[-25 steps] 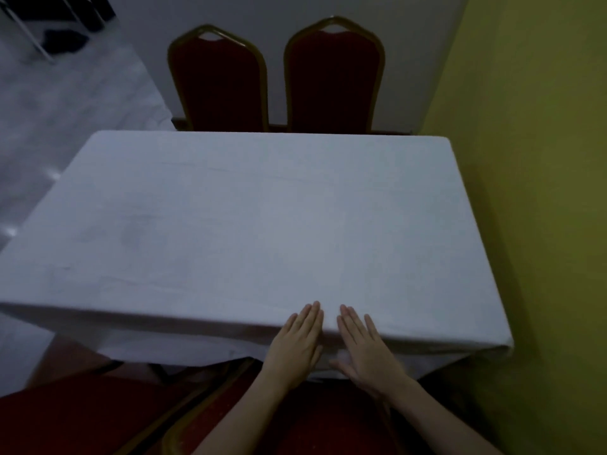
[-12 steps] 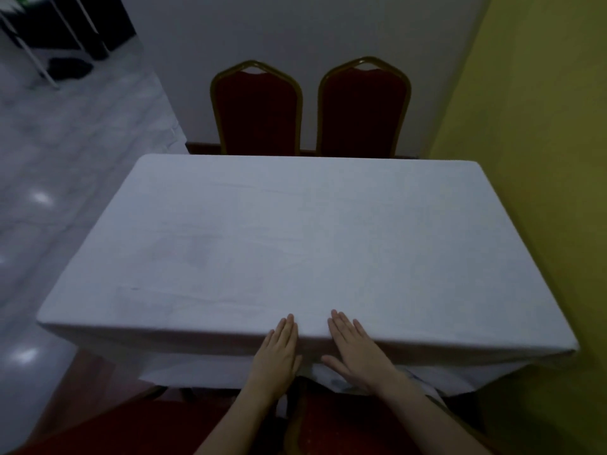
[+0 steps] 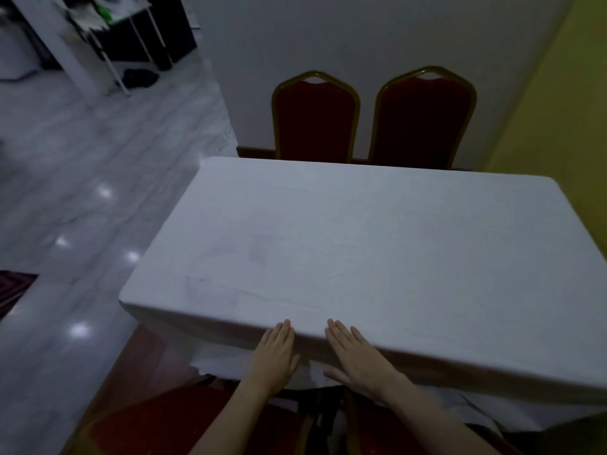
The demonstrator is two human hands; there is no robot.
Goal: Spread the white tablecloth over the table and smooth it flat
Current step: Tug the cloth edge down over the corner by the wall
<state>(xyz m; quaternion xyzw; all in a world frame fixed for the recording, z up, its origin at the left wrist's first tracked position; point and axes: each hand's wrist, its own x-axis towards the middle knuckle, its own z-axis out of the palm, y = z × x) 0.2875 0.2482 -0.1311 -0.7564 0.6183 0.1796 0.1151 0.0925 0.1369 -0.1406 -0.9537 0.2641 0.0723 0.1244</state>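
Observation:
The white tablecloth covers the whole table top and hangs over its edges. It lies mostly flat, with a faint crease running along the near part. My left hand and my right hand lie flat, fingers straight, side by side on the cloth at the table's near edge, fingertips just over the edge. Both hands hold nothing.
Two red chairs with gold frames stand behind the far edge against a white wall. A yellow wall runs along the right side. Red chair seats sit below my arms. Shiny marble floor lies to the left.
Both hands have slid back toward me along the cloth, from on the top to the near edge. The view has shifted, so the table appears further right.

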